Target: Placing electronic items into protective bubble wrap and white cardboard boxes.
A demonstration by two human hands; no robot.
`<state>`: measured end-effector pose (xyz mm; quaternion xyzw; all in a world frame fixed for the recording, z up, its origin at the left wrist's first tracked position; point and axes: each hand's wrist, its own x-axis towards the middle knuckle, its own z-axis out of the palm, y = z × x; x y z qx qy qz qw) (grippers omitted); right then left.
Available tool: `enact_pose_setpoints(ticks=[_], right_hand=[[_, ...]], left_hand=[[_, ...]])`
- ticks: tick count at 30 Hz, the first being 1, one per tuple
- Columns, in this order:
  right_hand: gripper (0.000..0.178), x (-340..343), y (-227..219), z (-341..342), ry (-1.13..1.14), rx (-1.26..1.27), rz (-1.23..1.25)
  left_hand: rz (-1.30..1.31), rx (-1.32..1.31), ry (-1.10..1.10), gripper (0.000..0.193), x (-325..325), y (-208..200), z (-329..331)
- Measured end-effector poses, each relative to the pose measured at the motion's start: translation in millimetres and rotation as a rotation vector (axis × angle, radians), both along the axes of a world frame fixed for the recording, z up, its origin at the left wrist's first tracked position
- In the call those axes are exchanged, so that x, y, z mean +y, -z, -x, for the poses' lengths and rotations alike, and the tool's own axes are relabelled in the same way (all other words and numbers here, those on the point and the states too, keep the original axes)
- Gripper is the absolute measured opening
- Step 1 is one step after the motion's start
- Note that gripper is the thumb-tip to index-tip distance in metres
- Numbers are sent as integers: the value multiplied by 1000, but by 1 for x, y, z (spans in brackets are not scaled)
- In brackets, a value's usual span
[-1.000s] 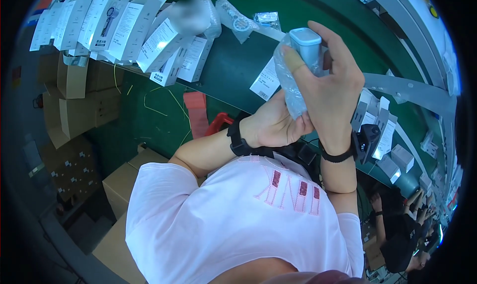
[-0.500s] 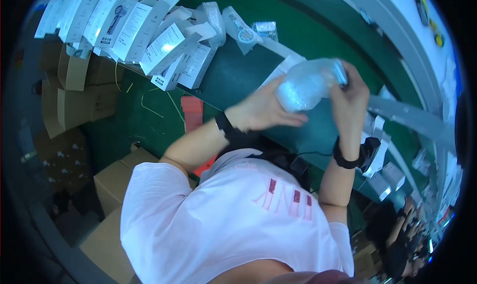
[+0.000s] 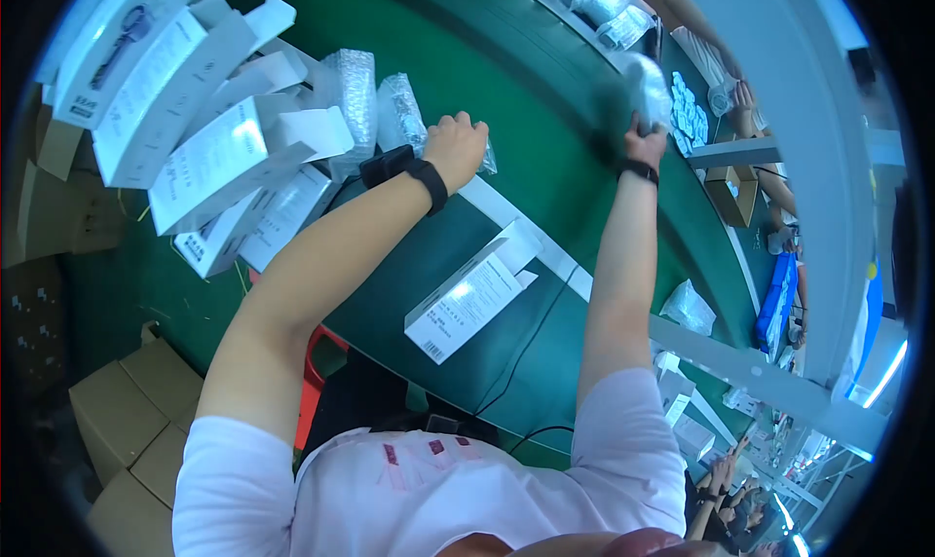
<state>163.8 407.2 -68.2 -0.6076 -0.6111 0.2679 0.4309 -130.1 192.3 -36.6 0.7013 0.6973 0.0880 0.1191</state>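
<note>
My right hand is stretched out far over the green belt, its fingers closed around the lower end of a bubble-wrapped item, blurred by motion. My left hand is at the belt's near edge with its fingers curled down over a small clear plastic packet, which is mostly hidden. Just left of that hand lie a clear bubble-wrap pouch and a taller bubble-wrapped bundle. A white carton with raised flaps lies on the green table in front of me.
Several white cartons with flaps up lean together at the left. Across the belt are more bubble-wrapped items, pale blue packets and a co-worker's hand. A clear bag lies right of my arm, near a grey metal rail. A black cable crosses the table.
Both hands held a bubble-wrapped item together near me. The left has let go and moved to the small packet; the right has carried a wrapped item far across the belt. The view has shifted.
</note>
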Motion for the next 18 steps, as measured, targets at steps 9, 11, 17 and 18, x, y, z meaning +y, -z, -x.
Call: enact_pose_setpoints(ticks=[9,11,17,18], right_hand=[[39,93,8,8,-230,337,74],[41,80,-11,39,-40,1099,358],[51,-23,-80,8,134,936,446],[51,-55,-96,2,63,920,395]], left_hand=[[-79,0,76,21,8,0,2],[-141,-112,31,19,5,-11,19],[487,-1660,-87,30,-17,-107,-26],[537,-1690,-120,32,-31,-124,-42]])
